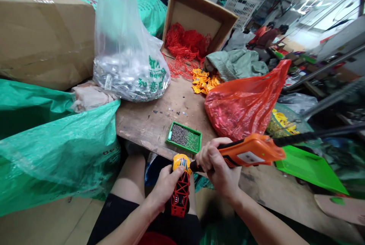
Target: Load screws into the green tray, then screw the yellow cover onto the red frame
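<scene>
My left hand [165,184] is closed round a toy vehicle [180,195] with a yellow-orange shell at its far end and a red lattice frame. The thumb presses on the shell. In my right hand [218,163] is an orange and black electric screwdriver [256,150], gripped near its black nose. Its tip points left and meets the side of the yellow-orange shell. Just beyond the toy, a green tray [194,141] of small dark screws lies at the wooden table's [139,125] near edge.
A clear bag [128,70] of silvery parts stands back left, beside green sacks [62,150]. Red frames fill an open box [188,41]; yellow-orange shells [203,81] lie before it. A red bag [239,104] and a green tray [310,169] are at right. People [266,37] sit far behind.
</scene>
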Tool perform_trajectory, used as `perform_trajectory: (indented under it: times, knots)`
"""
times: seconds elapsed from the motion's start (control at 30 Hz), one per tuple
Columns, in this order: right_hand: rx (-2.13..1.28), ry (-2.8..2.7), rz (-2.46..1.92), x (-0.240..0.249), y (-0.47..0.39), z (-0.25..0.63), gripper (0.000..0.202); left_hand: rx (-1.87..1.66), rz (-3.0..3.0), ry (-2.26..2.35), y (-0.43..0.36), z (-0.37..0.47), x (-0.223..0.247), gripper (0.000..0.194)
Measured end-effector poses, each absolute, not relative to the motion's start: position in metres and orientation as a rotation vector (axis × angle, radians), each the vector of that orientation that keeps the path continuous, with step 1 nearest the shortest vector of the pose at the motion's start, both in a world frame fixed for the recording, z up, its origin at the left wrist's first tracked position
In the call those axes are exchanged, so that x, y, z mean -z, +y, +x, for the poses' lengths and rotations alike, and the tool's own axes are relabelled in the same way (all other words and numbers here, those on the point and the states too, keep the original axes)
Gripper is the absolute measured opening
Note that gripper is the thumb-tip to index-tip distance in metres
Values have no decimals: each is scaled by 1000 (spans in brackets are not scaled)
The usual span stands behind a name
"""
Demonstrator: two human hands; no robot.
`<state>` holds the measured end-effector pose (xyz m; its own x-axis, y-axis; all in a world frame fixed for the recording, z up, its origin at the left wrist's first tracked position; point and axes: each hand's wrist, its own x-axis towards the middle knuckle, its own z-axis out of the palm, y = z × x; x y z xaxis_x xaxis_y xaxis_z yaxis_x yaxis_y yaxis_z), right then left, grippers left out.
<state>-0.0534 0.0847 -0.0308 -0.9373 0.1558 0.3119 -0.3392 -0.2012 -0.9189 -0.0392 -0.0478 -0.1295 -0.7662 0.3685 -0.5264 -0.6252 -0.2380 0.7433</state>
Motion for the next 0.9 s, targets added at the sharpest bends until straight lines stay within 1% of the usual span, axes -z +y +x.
perform_trajectory:
  times: [0.07,0.13,0.23,0.37,0.67,0.9]
  knots:
    - [-2225,-1727,206,21,87,-59,25,-2041,-329,1368,-46,-40,133,87]
    - [-2174,-1691,226,12,91,-69,24,-2050,-354,1294,-45,-39,136,81]
    - [-2023,-1662,173,6,99,-93,33,-2067,-396,1233,-42,-37,141,81]
    - [-1941,-1637,69,16,109,-127,46,-2058,-381,1245,-43,-35,148,84]
    - [-2003,-1574,86,41,114,-140,43,-2047,-370,1262,-44,-34,151,81]
    - [-2000,-1616,62,44,115,-142,49,-2037,-372,1274,-45,-34,152,85]
